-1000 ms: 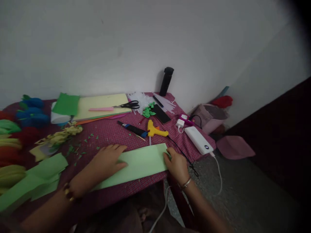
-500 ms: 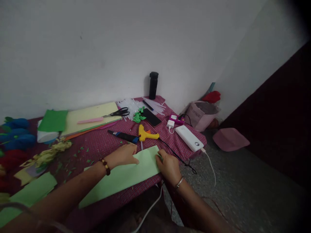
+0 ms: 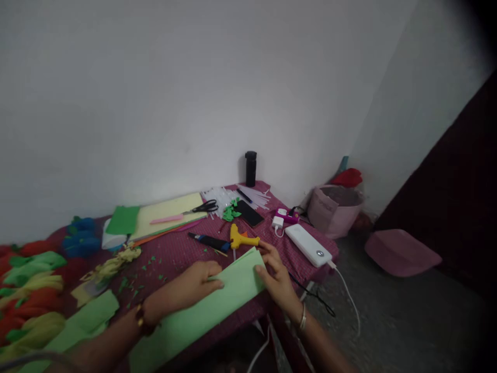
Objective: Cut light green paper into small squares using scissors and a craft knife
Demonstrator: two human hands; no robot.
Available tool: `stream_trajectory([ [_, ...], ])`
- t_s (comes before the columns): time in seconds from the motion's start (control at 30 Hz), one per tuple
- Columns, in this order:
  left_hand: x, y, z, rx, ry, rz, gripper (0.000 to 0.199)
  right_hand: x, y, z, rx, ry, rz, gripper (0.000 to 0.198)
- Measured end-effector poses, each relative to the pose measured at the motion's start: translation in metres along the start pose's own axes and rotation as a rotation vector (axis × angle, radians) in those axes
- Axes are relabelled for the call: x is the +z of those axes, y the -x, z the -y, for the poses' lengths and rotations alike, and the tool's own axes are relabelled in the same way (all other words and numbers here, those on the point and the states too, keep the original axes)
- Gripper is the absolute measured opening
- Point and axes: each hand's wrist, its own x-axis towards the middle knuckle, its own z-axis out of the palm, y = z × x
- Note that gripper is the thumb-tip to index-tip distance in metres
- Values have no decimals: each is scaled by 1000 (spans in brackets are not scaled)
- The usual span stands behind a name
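Paper [image 3: 223, 305], pale green, layered at its far right corner, lies along the near side of the table [image 3: 173, 256]. Left hand [image 3: 194, 285]: thumb on top, fingers at the far edge; whether pinching or only pressing cannot be told. Right hand [image 3: 278, 277]: fingers spread, thumb at the right end. Probably light, flexible and easily creased; best held by its edges, layers kept aligned.

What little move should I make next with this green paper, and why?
I'd probably square up the layers of the green paper at its far right corner. Their edges look slightly uneven there, your right hand is right beside it, and your left hand is at the far edge.
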Motion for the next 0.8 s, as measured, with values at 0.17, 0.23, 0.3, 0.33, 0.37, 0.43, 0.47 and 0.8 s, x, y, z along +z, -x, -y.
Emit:
stream_trajectory([
  [0.17, -19, 45, -10, 53, -222, -135, 30, 6, -35, 38, -19, -268, 226, 34],
  [0.23, -27, 57, -9, 21, -304, -193, 30, 17, -48, 50, -19, -340, 220, 36],
  [0.3, -34, 67, -10, -16, -362, -258, 30, 30, -58, 59, -23, -406, 203, 34],
  [0.33, -37, 71, -11, -32, -384, -289, 29, 36, -63, 63, -22, -429, 189, 32],
  [0.37, -40, 75, -12, -47, -404, -316, 29, 43, -66, 66, -19, -441, 171, 31],
  [0.43, -44, 81, -15, -80, -443, -360, 28, 55, -70, 71, -22, -435, 126, 28],
  [0.47, -46, 83, -16, -101, -459, -373, 28, 60, -71, 72, -26, -422, 107, 28],
  [0.8, -31, 91, 15, -102, -400, -509, 23, 79, -68, 72, -59, -287, -25, 17],
])
